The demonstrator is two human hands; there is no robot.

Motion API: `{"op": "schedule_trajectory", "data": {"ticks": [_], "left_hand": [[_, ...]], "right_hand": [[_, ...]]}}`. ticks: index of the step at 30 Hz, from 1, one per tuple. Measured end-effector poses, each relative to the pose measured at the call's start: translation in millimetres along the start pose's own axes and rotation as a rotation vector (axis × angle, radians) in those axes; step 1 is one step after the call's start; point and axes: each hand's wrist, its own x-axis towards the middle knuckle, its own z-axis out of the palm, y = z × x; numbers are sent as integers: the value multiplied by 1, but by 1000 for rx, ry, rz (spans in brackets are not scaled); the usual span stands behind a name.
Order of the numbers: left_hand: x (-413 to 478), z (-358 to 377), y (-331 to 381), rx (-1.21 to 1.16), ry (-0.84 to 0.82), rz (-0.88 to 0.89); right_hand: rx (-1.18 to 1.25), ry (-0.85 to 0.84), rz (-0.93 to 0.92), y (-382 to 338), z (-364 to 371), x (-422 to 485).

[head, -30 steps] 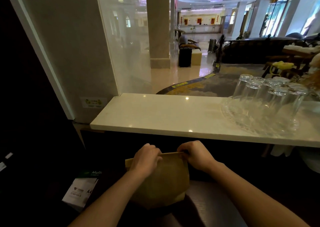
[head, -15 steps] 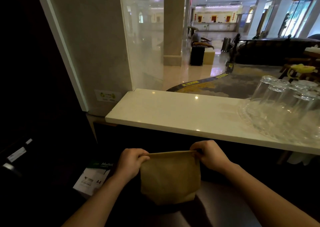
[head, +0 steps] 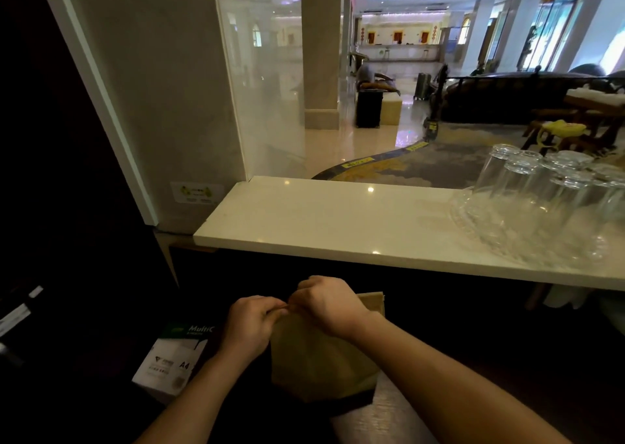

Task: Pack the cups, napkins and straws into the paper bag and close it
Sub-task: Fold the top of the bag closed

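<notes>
A brown paper bag (head: 321, 359) stands upright on a dark surface below the counter. Its top edge is pressed flat and its mouth looks shut. My left hand (head: 252, 325) pinches the bag's top left corner. My right hand (head: 326, 303) has crossed over to the left and grips the top edge right beside the left hand, fingers touching. The bag's top right corner (head: 373, 300) sticks out free behind my right wrist. What is inside the bag is hidden.
A white marble counter (head: 338, 227) runs above the bag. A glass tray of several upturned drinking glasses (head: 541, 203) stands at its right end. A white A4 paper pack (head: 172, 362) sits left of the bag. A wall and glass pane rise at left.
My right hand slid left along the bag's top edge from the right corner to meet the left hand. The view shifted slightly.
</notes>
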Motion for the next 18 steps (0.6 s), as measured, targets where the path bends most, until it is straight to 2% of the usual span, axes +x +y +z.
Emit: {"op": "schedule_trajectory", "data": {"ticks": [4, 11, 15, 18], "left_hand": [[2, 0, -3, -17, 18, -39], [5, 3, 2, -8, 5, -71], [3, 0, -1, -1, -41, -146], [3, 2, 3, -3, -72, -168]], "right_hand": [[42, 32, 83, 30, -16, -28], [60, -40, 225, 77, -29, -71], [345, 0, 516, 98, -32, -90], [496, 38, 633, 97, -22, -95]]}}
